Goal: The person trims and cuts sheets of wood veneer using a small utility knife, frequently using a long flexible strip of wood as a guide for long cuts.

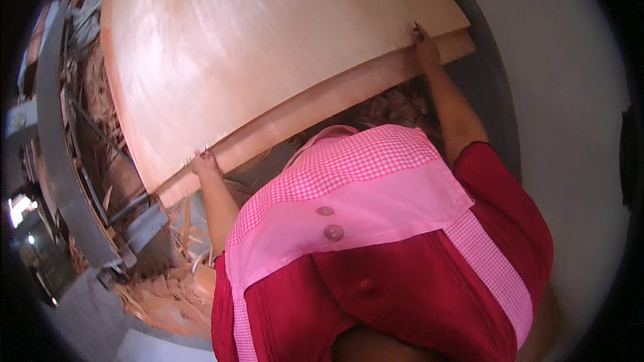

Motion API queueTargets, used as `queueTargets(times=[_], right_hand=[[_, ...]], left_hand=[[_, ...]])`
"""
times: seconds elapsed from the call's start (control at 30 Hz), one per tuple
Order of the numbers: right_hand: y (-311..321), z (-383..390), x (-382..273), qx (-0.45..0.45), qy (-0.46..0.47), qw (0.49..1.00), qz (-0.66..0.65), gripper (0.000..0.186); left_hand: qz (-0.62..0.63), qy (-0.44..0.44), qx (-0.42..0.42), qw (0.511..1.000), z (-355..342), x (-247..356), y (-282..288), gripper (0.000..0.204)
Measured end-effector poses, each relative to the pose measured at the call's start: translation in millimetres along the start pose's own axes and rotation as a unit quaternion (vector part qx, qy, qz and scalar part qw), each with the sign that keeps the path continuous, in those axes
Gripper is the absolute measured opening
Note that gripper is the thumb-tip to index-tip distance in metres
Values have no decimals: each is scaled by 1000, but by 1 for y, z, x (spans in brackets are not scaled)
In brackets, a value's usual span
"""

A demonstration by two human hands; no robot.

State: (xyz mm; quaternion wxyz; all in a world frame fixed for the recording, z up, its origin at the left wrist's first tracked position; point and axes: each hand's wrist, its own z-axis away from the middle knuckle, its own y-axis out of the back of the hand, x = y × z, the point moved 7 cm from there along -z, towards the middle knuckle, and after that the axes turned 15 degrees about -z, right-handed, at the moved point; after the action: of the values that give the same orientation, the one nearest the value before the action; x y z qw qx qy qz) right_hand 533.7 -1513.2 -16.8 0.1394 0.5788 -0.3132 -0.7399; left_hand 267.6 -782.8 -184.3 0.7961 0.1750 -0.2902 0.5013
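Observation:
A large pale wooden sheet (268, 40) spans the upper middle, lying over another pinkish sheet or layer (335, 100) that sticks out along the near edge. My left hand (205, 162) grips the top sheet's near edge toward its left end, fingers closed on it. Higher up at the right, my right hand (425, 45) is closed on the same edge near the sheet's right corner; the tips of its fingers are small and dark in the picture. My pink checked apron and red clothing fill the lower middle.
A grey metal beam (57, 161) and frame bars run down the left, with wood scraps (161, 295) heaped below and under the sheets. A pale wall or floor (563, 127) lies along the right. Bright openings show at the far left.

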Motion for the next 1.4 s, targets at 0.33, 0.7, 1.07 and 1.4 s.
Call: queueTargets(times=[0.33,0.7,1.07,1.4], right_hand=[[3,-63,127,-57,117,977,167,52],[71,-5,32,-2,-67,998,4,59],[284,104,63,158,-42,978,128,38],[140,158,107,62,-73,981,170,48]], left_hand=[[-533,-297,298,734,213,53,-98,58],[-806,-508,-6,304,234,-11,-159,56],[-754,-596,-4,275,232,-6,-171,48],[-731,-631,-34,256,229,21,-149,71]])
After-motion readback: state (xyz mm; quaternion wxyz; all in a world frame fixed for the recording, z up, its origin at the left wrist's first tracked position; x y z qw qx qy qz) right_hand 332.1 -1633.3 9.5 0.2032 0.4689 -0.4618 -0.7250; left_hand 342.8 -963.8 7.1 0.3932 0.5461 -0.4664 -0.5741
